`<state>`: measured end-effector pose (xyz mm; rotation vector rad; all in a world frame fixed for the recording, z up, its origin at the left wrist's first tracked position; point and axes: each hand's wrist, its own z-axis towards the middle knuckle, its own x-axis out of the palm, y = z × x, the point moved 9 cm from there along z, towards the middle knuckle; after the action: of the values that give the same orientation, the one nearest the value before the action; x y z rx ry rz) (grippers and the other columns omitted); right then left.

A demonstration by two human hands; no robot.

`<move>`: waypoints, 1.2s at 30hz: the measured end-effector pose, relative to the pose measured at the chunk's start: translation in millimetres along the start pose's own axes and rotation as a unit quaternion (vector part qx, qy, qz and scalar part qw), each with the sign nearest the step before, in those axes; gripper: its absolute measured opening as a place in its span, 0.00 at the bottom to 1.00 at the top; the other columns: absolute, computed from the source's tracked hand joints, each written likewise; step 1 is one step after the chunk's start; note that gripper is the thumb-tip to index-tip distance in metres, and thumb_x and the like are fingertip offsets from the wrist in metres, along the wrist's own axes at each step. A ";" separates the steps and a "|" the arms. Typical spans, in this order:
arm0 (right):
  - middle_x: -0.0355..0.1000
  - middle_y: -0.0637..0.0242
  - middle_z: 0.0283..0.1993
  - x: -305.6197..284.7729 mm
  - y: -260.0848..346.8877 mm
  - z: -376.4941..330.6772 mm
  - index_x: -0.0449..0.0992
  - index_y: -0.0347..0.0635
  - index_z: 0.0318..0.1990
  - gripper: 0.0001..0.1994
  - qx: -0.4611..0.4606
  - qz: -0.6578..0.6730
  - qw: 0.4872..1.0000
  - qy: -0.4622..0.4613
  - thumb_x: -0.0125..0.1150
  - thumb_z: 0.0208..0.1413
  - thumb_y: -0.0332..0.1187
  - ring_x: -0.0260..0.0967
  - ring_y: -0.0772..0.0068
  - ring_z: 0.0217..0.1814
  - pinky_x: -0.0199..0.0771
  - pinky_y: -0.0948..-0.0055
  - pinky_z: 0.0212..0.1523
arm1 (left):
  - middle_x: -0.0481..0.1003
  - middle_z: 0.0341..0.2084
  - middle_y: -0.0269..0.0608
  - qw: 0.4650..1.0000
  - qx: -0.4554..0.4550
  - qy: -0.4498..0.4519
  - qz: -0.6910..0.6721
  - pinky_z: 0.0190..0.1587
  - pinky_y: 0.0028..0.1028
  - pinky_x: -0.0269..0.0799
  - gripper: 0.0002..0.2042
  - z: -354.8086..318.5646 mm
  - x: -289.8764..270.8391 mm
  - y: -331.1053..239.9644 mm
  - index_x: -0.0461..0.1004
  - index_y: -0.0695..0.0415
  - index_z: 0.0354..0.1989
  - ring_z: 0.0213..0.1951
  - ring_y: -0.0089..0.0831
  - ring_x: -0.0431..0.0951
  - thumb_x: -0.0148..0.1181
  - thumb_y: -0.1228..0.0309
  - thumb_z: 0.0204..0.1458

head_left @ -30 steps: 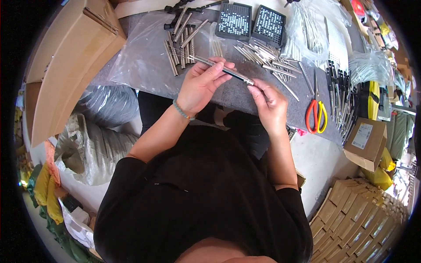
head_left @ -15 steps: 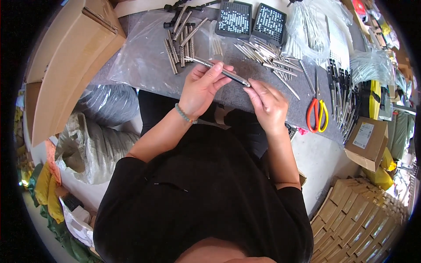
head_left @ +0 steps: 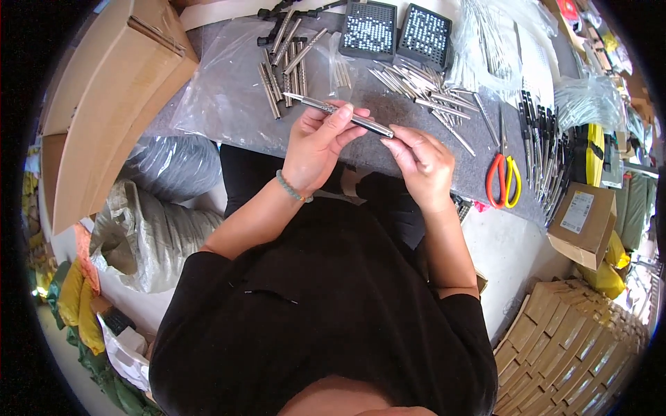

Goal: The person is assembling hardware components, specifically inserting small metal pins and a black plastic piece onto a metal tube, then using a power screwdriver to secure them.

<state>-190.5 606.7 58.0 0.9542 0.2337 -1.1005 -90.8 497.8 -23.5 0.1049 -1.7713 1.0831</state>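
Above the near edge of the grey table I hold a slim metal tube (head_left: 375,127) with a dark stretch in its middle and a thin pointed end toward the upper left. My left hand (head_left: 313,144), wearing a beaded bracelet (head_left: 291,188), is closed around its middle with the thumb on top. The fingertips of my right hand (head_left: 423,164) pinch its right end. Beyond my left hand lie several perforated metal tubes (head_left: 303,55) on clear plastic. A loose pile of shiny thin tubes (head_left: 444,104) is spread beyond my right hand.
Two black trays (head_left: 368,53) of small pale pieces stand at the back. Orange-and-yellow-handled scissors (head_left: 504,144) lie right, beside many black-ended rods (head_left: 538,149). Bagged thin rods (head_left: 489,48) lie behind them. A large cardboard box (head_left: 114,104) rises at left; stacked cartons (head_left: 569,347) stand lower right.
The tube has turned slightly in my hands, and its thin end now reaches a little farther left. Both hands keep their grip, with my right hand shifted slightly left.
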 end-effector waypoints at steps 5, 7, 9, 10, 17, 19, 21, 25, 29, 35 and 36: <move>0.76 0.61 0.36 26.5 -50.8 -28.2 0.76 0.35 0.40 0.11 0.321 0.311 0.894 0.020 0.65 0.47 0.24 0.75 0.74 0.37 0.75 0.77 0.38 | 0.75 0.38 0.47 1.000 0.020 -0.001 0.008 0.44 0.29 0.77 0.06 0.9 0.6 -3.8 0.72 0.62 0.40 0.44 0.35 0.76 0.52 0.76 0.56; 0.76 0.61 0.36 26.1 -47.9 -26.4 0.76 0.34 0.40 0.11 0.325 0.325 0.888 0.019 0.65 0.48 0.24 0.74 0.74 0.38 0.75 0.76 0.39 | 0.75 0.38 0.47 1.000 0.026 -0.004 0.011 0.45 0.29 0.77 0.06 2.0 -1.1 -5.4 0.71 0.63 0.40 0.44 0.35 0.76 0.52 0.76 0.56; 0.76 0.61 0.37 26.7 -46.7 -26.4 0.76 0.33 0.41 0.11 0.329 0.339 0.881 0.017 0.64 0.49 0.24 0.74 0.75 0.38 0.75 0.76 0.40 | 0.75 0.38 0.46 0.999 0.027 -0.004 0.028 0.45 0.30 0.77 0.06 2.1 -2.3 -6.1 0.71 0.62 0.40 0.44 0.36 0.76 0.52 0.77 0.56; 0.76 0.61 0.36 23.4 -43.6 -23.6 0.76 0.34 0.40 0.10 0.301 0.291 0.908 0.021 0.65 0.48 0.25 0.74 0.74 0.37 0.75 0.76 0.39 | 0.75 0.38 0.46 0.999 0.027 -0.004 0.029 0.45 0.30 0.77 0.06 1.7 -1.7 -5.6 0.71 0.62 0.40 0.44 0.36 0.76 0.52 0.77 0.56; 0.76 0.60 0.30 14.2 -28.4 -9.8 0.77 0.38 0.34 0.07 0.193 0.144 0.970 0.014 0.66 0.46 0.28 0.74 0.65 0.31 0.72 0.73 0.31 | 0.75 0.38 0.46 0.999 0.034 -0.001 0.026 0.45 0.31 0.76 0.06 0.4 -3.0 -3.8 0.71 0.62 0.40 0.45 0.36 0.76 0.53 0.77 0.56; 0.75 0.60 0.30 15.5 -29.3 -10.3 0.77 0.38 0.33 0.07 0.191 0.143 0.971 0.014 0.66 0.46 0.28 0.74 0.66 0.31 0.72 0.73 0.31 | 0.75 0.38 0.46 0.999 0.035 0.006 0.022 0.46 0.31 0.76 0.06 -0.2 -2.7 -3.2 0.71 0.62 0.40 0.45 0.36 0.76 0.53 0.77 0.56; 0.75 0.60 0.30 16.0 -29.9 -10.0 0.77 0.38 0.33 0.07 0.189 0.141 0.972 0.013 0.66 0.46 0.28 0.74 0.66 0.30 0.72 0.73 0.31 | 0.75 0.38 0.47 0.999 0.041 0.002 0.028 0.46 0.31 0.76 0.06 -0.3 -4.1 -3.4 0.71 0.63 0.40 0.45 0.36 0.76 0.53 0.76 0.56; 0.75 0.61 0.29 20.7 -33.9 -11.1 0.77 0.38 0.33 0.07 0.208 0.149 0.966 0.034 0.66 0.46 0.29 0.74 0.68 0.29 0.72 0.74 0.30 | 0.75 0.39 0.47 0.999 0.033 -0.003 0.032 0.46 0.30 0.76 0.06 2.4 -7.2 -0.9 0.70 0.63 0.41 0.44 0.35 0.76 0.52 0.76 0.56; 0.74 0.61 0.28 17.8 -36.2 -9.6 0.77 0.37 0.33 0.07 0.200 0.126 0.971 0.030 0.66 0.47 0.28 0.72 0.70 0.27 0.71 0.74 0.29 | 0.75 0.38 0.46 0.987 -0.106 -0.003 0.118 0.44 0.29 0.75 0.08 3.6 -9.4 12.3 0.72 0.62 0.41 0.42 0.32 0.77 0.55 0.72 0.55; 0.74 0.59 0.29 18.0 -54.6 -10.8 0.77 0.37 0.33 0.07 0.199 0.084 0.976 0.029 0.65 0.48 0.29 0.72 0.68 0.27 0.71 0.74 0.28 | 0.76 0.35 0.40 0.631 0.327 0.133 0.691 0.40 0.31 0.72 0.11 -8.6 64.4 -35.9 0.75 0.58 0.40 0.38 0.33 0.75 0.61 0.71 0.47; 0.74 0.60 0.29 17.3 -54.3 -10.0 0.77 0.38 0.33 0.07 0.193 0.074 0.978 0.020 0.65 0.48 0.30 0.73 0.64 0.27 0.71 0.72 0.29 | 0.75 0.35 0.38 0.552 0.372 0.170 0.727 0.42 0.31 0.71 0.12 -5.1 78.8 -31.5 0.75 0.58 0.40 0.39 0.34 0.74 0.61 0.71 0.46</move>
<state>-224.9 596.5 12.6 1.3176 -0.0224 -1.0078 -108.9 513.6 58.0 -1.2024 -0.5561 2.7113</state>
